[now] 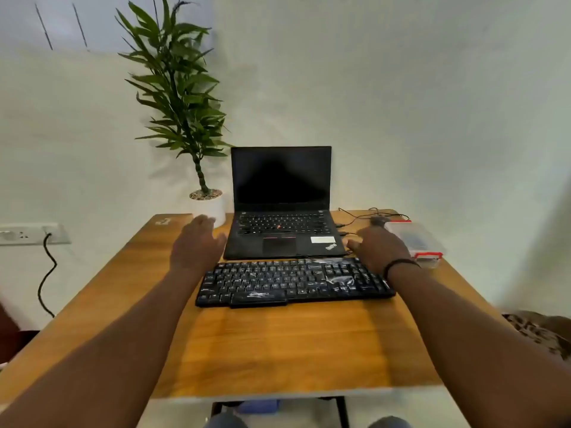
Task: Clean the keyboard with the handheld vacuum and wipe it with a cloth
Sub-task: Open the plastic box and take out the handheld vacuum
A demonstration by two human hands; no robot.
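Keyboard (pixel 293 281): uncleaned, nearer you than your fingertips. Your left hand (pixel 197 245) and right hand (pixel 378 248): fingers relaxed, empty. Vacuum, cloth: unseen.

Keyboard (pixel 295 281) lies frame-centre on the bench (pixel 278 344); laptop (pixel 282 205) directly above it; plant pot (pixel 210 208) upper left; container (pixel 415 239) right.

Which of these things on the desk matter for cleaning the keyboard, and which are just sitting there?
For the job:
keyboard
left hand
right hand

Lying about:
laptop
potted plant
plastic box
cables
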